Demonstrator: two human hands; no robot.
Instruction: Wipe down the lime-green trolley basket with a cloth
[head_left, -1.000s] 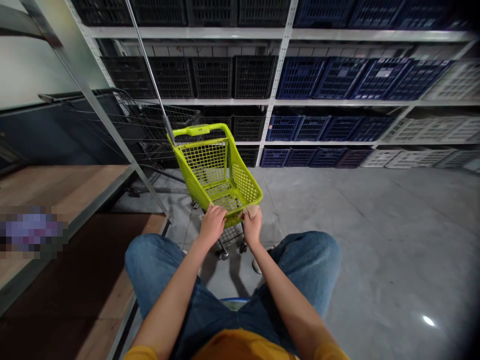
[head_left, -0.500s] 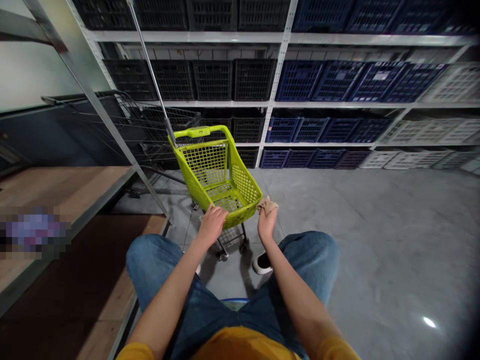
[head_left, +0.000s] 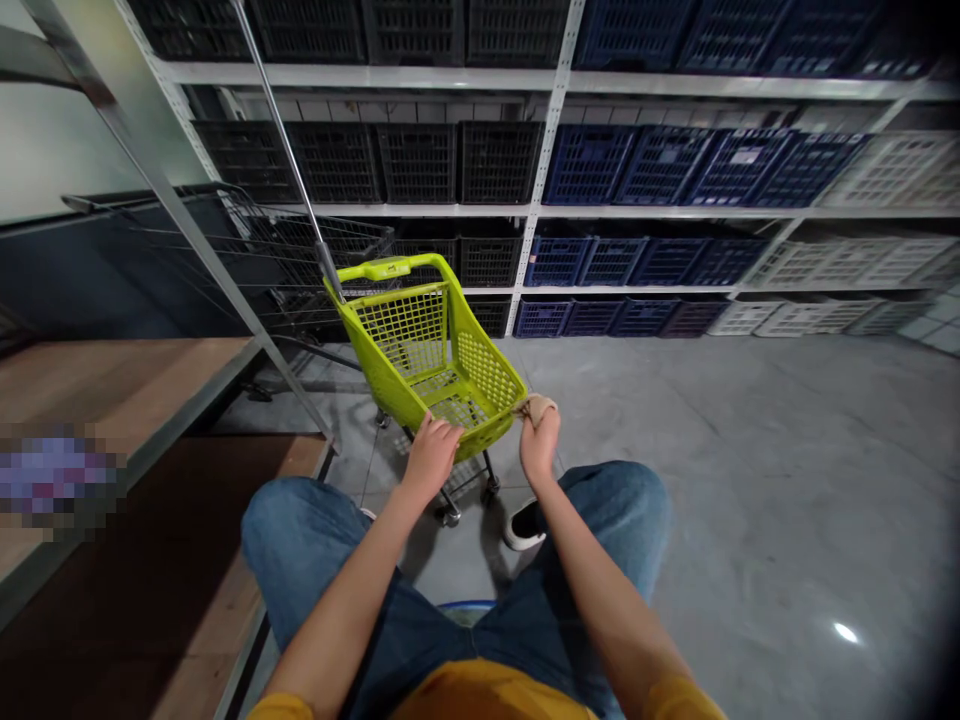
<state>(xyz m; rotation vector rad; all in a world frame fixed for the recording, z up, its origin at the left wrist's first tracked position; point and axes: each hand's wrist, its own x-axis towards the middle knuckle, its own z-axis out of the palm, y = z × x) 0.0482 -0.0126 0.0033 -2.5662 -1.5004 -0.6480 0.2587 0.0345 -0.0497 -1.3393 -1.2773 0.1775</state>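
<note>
A small lime-green shopping cart (head_left: 397, 375) stands on the floor before my knees, its handle pointing away from me. My left hand (head_left: 433, 455) is closed over the near rim of its basket. By the near right corner, my right hand (head_left: 540, 445) grips a crumpled beige cloth (head_left: 538, 408), which reaches against the rim there. The fingertips of that hand are partly hidden by the cloth. A metal pole (head_left: 281, 130) rises from beside the cart's handle. Nothing lies in the basket.
Shelves with black crates (head_left: 420, 165) and blue crates (head_left: 589, 165) line the back, with pale crates at right. A dark wire cart (head_left: 300, 250) stands behind the green one. To my left is a wood-topped rack (head_left: 150, 365) holding a blurred item.
The green cart has turned slightly, its near end shifting right. Both hands have moved a little right with it. The view has shifted slightly.
</note>
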